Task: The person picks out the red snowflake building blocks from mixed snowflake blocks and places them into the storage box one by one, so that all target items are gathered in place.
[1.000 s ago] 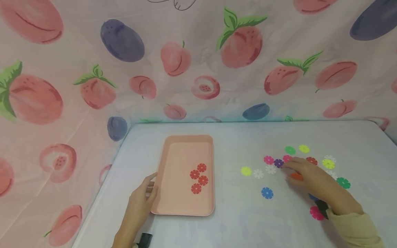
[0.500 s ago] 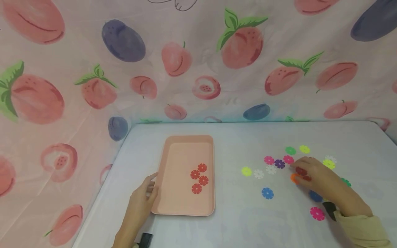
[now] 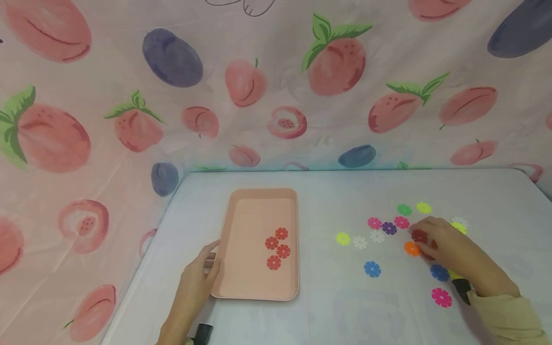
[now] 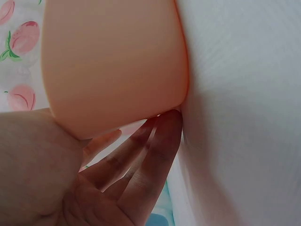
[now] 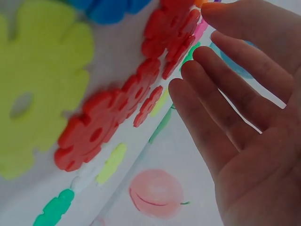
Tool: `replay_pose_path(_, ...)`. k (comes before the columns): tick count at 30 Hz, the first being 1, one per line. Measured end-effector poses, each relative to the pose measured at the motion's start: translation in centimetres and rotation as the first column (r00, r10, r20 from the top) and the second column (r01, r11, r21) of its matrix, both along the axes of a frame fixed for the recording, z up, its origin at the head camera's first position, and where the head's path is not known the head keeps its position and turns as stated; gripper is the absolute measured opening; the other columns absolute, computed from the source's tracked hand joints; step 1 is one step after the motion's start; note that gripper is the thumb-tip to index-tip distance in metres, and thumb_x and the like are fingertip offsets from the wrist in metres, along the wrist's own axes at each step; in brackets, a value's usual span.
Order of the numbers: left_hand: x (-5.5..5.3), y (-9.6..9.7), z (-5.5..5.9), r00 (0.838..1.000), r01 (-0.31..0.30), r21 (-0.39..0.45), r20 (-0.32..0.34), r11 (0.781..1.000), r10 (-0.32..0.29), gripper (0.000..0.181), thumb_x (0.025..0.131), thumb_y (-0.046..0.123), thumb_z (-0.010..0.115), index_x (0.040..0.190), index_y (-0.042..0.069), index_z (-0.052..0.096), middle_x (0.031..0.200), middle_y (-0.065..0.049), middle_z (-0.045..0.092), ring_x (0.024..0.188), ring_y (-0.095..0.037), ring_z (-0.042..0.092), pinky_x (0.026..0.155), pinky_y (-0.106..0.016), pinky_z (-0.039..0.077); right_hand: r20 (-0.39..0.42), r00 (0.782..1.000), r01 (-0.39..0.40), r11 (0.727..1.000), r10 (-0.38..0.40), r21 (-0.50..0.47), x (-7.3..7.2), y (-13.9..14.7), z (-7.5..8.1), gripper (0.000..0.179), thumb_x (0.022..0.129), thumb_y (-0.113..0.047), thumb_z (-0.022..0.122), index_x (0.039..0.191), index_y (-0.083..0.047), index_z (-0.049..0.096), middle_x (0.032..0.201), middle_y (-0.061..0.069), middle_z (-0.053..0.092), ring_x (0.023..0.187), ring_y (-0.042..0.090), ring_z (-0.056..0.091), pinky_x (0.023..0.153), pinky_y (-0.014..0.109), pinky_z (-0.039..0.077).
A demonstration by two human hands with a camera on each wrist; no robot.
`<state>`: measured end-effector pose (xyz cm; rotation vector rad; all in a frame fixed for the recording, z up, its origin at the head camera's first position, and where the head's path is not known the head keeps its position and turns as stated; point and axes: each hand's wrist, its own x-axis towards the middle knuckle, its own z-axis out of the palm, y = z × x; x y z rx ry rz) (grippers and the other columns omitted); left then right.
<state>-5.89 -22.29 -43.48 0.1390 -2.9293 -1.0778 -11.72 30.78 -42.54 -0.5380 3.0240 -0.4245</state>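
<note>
1. Backdrop: my head view shows a fruit-print fabric backdrop (image 3: pixel 267 28) behind and to the left of the table (image 3: pixel 327 297).
2. Table: white surface, carrying the tray and the loose discs.
3. Peach-coloured rectangular tray (image 3: pixel 241 215): flat on the table, positioned left of the loose discs.
4. Left hand (image 3: pixel 198 278): fingers extended and slightly parted, touching the tray's left side.
5. Right hand (image 3: pixel 448 244): fingers extended and gently spread over red notched discs (image 3: pixel 419 235). I see nothing gripped; I cannot tell whether the fingertips touch a disc.
6. Four red discs (image 3: pixel 273 262): grouped inside the tray, toward its right side.
7. Orange disc (image 3: pixel 412 248): on the table, just beside the right thumb.
8. Purple disc (image 3: pixel 389 228): left of the right hand, between two pink discs (image 3: pixel 401 222).
</note>
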Motion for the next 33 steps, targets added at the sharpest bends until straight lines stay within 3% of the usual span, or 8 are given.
replay_pose_path(7, -0.05, -0.02, -0.06, 1.000, -0.001, -0.006, 0.000, 1.000, 0.001, 0.047, 0.100, 0.015, 0.060, 0.145, 0.019, 0.048, 0.118, -0.013, 0.068, 0.097, -0.029, 0.070, 0.078, -0.039, 0.061, 0.055, 0.998, 0.021, 1.000, -0.020, -0.014, -0.29, 0.27, -0.03, 0.039, 0.076, -0.007, 0.084, 0.111, -0.002, 0.068, 0.101, 0.013, 0.063, 0.088, 0.027, 0.059, 0.076, 0.047, 0.060)
replay_pose_path(15, 0.07, -0.04, 0.02, 1.000, 0.006, -0.007, 0.005, 1.000, -0.006, 0.047, 0.100, 0.014, 0.059, 0.145, 0.018, 0.047, 0.119, -0.014, 0.068, 0.098, -0.030, 0.070, 0.078, -0.039, 0.061, 0.037, 0.999, -0.007, 0.999, 0.009, -0.046, -0.51, 0.39, -0.02, 0.032, 0.078, -0.004, 0.082, 0.107, 0.000, 0.069, 0.098, 0.011, 0.063, 0.085, 0.022, 0.059, 0.076, 0.045, 0.060)
replay_pose_path(27, 0.01, -0.06, 0.01, 1.000, 0.001, -0.002, 0.003, 1.000, -0.001, 0.047, 0.100, 0.014, 0.059, 0.145, 0.018, 0.048, 0.119, -0.014, 0.068, 0.099, -0.029, 0.070, 0.079, -0.039, 0.061, 0.040, 0.999, 0.018, 0.997, -0.015, -0.080, -0.56, 0.45, -0.31, 0.030, 0.078, -0.006, 0.083, 0.104, 0.000, 0.070, 0.097, 0.010, 0.063, 0.085, 0.024, 0.060, 0.075, 0.044, 0.060)
replay_pose_path(33, -0.08, -0.04, 0.00, 1.000, -0.001, 0.000, 0.004, 1.000, 0.001, 0.046, 0.100, 0.014, 0.059, 0.145, 0.018, 0.048, 0.118, -0.014, 0.068, 0.099, -0.029, 0.070, 0.080, -0.040, 0.061, 0.084, 0.995, 0.065, 0.995, -0.059, -0.070, -0.64, 0.49, -0.32, 0.035, 0.079, -0.012, 0.083, 0.109, 0.000, 0.069, 0.100, 0.012, 0.063, 0.091, 0.029, 0.061, 0.076, 0.046, 0.061)
